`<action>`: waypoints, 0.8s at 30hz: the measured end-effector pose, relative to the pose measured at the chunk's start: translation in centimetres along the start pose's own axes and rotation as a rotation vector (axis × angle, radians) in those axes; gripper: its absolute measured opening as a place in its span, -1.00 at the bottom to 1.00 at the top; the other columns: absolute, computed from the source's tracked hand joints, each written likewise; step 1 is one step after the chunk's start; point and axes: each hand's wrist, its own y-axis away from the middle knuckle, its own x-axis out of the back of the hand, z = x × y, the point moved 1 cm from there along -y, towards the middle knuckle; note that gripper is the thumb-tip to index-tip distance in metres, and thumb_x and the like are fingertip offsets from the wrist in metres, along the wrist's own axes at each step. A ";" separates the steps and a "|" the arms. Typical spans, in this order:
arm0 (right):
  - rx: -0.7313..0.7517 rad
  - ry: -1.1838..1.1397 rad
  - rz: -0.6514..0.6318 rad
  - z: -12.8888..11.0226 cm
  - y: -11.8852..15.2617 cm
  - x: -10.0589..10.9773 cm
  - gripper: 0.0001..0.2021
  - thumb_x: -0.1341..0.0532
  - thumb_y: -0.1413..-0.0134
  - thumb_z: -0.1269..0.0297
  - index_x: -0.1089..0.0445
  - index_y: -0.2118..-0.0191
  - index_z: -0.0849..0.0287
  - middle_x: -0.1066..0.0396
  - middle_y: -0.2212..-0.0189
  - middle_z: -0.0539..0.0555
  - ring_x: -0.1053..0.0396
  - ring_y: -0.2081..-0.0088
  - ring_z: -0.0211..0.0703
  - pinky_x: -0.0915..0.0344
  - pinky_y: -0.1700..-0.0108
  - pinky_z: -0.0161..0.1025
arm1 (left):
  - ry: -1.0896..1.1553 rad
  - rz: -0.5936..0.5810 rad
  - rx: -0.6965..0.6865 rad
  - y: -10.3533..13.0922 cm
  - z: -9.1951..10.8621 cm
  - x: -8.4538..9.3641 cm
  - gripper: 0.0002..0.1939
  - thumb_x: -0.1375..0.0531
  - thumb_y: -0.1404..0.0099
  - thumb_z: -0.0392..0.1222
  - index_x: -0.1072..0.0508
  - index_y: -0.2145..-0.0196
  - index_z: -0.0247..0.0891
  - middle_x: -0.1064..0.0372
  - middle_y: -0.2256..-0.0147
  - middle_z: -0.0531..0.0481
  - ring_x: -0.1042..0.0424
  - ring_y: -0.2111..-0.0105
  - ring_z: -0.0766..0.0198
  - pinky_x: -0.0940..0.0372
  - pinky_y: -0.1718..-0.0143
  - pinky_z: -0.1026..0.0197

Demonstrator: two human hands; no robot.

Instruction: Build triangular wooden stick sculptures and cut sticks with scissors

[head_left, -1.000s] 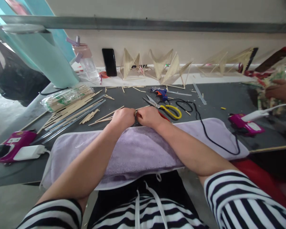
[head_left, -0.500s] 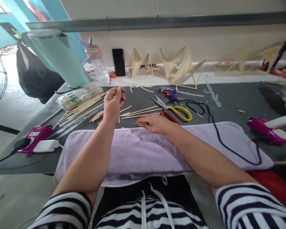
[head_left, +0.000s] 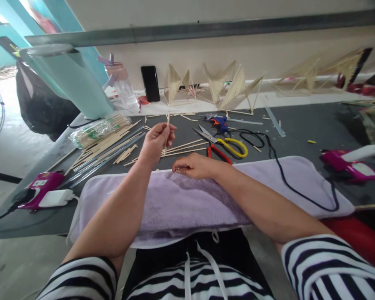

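The left hand, fingertips pinched on a thin bamboo stick held upright, does best gripping lightly while the right hand, fingers curled together, presses the purple towel just below it.

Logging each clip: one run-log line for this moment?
left hand: holds thin stick upright | right hand: rests at towel edge | scissors: idle

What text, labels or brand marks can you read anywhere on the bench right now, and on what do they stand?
No text is legible.
Plastic packet of sticks: green print, too blurred to read.
Magenta device at the left: a small pale label, too small to read.
Magenta device at the right: pale patch, nothing legible.
Dark phone against the wall: no marks visible.
The stick in the left hand is blank.
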 end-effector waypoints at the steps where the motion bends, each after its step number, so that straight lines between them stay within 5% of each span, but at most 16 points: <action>1: 0.009 -0.019 -0.004 -0.2 0.0 -0.1 -0.78 -0.09 -0.16 0.35 -0.44 0.16 0.19 -0.48 0.30 0.04 -0.33 0.34 -0.26 -0.19 0.26 -0.34 | -0.035 0.004 -0.014 0.0 0.2 0.1 -0.78 -0.11 -0.29 -0.04 -0.44 0.28 -0.23 -0.29 0.50 0.08 -0.19 0.62 0.49 -0.10 0.60 0.41; 5: 0.052 -0.169 -0.053 -1.0 0.0 -0.8 -0.80 -0.10 -0.09 0.41 -0.46 0.23 0.21 -0.48 0.33 0.01 -0.36 0.33 -0.28 -0.21 0.25 -0.38 | -0.432 -0.041 -0.130 0.1 0.3 0.3 -0.76 -0.08 -0.30 -0.05 -0.48 0.26 -0.22 -0.36 0.48 0.05 -0.28 0.53 0.40 -0.20 0.47 0.34; 10: 0.035 -0.280 -0.149 -1.3 0.3 -1.2 -0.76 -0.10 -0.05 0.43 -0.49 0.22 0.22 -0.50 0.32 0.02 -0.39 0.32 -0.29 -0.23 0.25 -0.40 | -0.979 -0.308 -0.313 0.1 -1.0 -0.2 -0.68 0.00 -0.36 -0.12 -0.52 0.19 -0.26 -0.45 0.23 -0.11 -0.38 0.16 0.21 -0.25 0.09 0.20; 15: -0.034 -0.319 -0.177 -1.2 0.5 -1.0 -0.71 -0.10 0.01 0.48 -0.49 0.18 0.24 -0.46 0.43 0.00 -0.34 0.42 -0.31 -0.22 0.34 -0.38 | -1.156 -0.394 -0.214 0.1 -1.8 -1.2 -0.67 0.02 -0.37 -0.18 -0.52 0.18 -0.29 -0.41 0.17 -0.16 -0.40 0.17 0.18 -0.27 0.12 0.18; 19: -0.077 -0.371 -0.192 -1.0 0.6 -0.9 -0.72 -0.10 -0.01 0.48 -0.48 0.18 0.24 -0.40 0.50 -0.01 -0.32 0.44 -0.29 -0.23 0.35 -0.36 | -1.291 -0.429 -0.109 0.7 -2.3 -2.3 -0.72 -0.01 -0.35 -0.21 -0.50 0.21 -0.36 -0.38 0.24 -0.21 -0.44 0.31 0.18 -0.25 0.35 0.20; 24: -0.086 -0.439 -0.209 -1.2 0.3 -0.9 -0.72 -0.08 -0.05 0.51 -0.47 0.16 0.32 -0.40 0.49 0.03 -0.32 0.42 -0.28 -0.24 0.34 -0.36 | -1.343 -0.473 -0.160 1.5 -1.5 -3.3 -0.73 -0.02 -0.34 -0.23 -0.50 0.19 -0.37 -0.36 0.24 -0.20 -0.46 0.27 0.16 -0.12 0.45 0.20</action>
